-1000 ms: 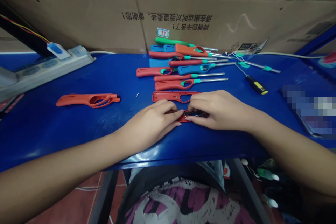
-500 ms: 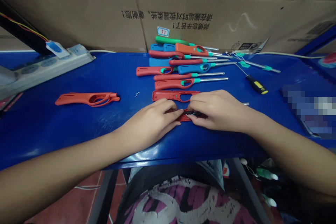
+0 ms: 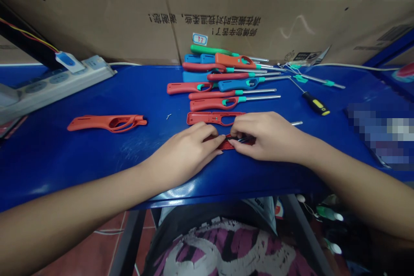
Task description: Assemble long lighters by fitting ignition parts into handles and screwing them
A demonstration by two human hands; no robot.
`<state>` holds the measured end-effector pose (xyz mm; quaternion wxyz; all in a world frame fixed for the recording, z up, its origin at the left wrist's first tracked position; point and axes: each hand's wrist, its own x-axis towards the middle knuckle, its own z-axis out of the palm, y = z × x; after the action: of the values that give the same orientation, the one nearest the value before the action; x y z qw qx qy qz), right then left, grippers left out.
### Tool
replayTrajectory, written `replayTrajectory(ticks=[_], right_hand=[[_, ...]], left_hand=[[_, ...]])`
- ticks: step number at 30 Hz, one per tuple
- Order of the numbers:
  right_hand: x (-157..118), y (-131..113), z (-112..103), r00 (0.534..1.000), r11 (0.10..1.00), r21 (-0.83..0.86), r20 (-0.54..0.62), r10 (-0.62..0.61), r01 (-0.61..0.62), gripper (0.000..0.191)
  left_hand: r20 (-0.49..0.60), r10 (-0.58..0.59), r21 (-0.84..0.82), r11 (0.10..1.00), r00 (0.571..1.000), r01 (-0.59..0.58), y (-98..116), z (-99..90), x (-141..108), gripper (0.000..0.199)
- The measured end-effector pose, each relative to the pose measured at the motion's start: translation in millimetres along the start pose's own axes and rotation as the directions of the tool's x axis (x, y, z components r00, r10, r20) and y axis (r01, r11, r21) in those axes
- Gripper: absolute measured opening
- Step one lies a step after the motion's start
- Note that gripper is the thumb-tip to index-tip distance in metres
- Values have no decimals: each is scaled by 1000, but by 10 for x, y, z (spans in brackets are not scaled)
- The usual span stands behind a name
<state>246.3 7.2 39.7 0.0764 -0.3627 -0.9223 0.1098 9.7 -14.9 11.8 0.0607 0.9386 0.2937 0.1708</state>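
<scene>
Near the table's front edge, a red lighter shell half (image 3: pixel 228 144) lies between my two hands, mostly covered by them. My left hand (image 3: pixel 199 144) is closed on its left end, thumb and fingertips together. From the right, my right hand (image 3: pixel 261 136) pinches a small black part (image 3: pixel 230 138) at the shell, with thin metal or wire beside it. A silver tube end (image 3: pixel 296 123) sticks out beyond the right hand. Just behind my hands lies another open red shell half (image 3: pixel 207 117), its right end hidden by my right fingers.
Several red, blue, green and orange long-nosed lighters (image 3: pixel 210 103) are stacked behind. A screwdriver (image 3: pixel 315 102) lies right of them. An orange lighter body (image 3: pixel 106 122), tiny metal pieces (image 3: pixel 168 116) and a power strip (image 3: pixel 54 88) are on the left. A cardboard box (image 3: pixel 113 26) stands behind.
My right fingers have shifted slightly at the black part, and the silver tube end has moved a little left and up. My left hand stays almost still.
</scene>
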Motion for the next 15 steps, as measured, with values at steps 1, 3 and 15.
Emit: replayTrajectory(ticks=[1,3,15], right_hand=[[-6,30,-12,1000,999,31,14,-20,20,14],[-17,87,-28,996,995,56,29,-81,80,14],[-20,99,17,961,901,-346,4,-276,260,20]], left_hand=[[-3,1,-6,1000,1000,-1,-3,3,-2,31],[-7,3,-18,1000,1000,-3,-11,10,-5,31],[-36,-5,-94,996,999,1,-41,30,6,29]])
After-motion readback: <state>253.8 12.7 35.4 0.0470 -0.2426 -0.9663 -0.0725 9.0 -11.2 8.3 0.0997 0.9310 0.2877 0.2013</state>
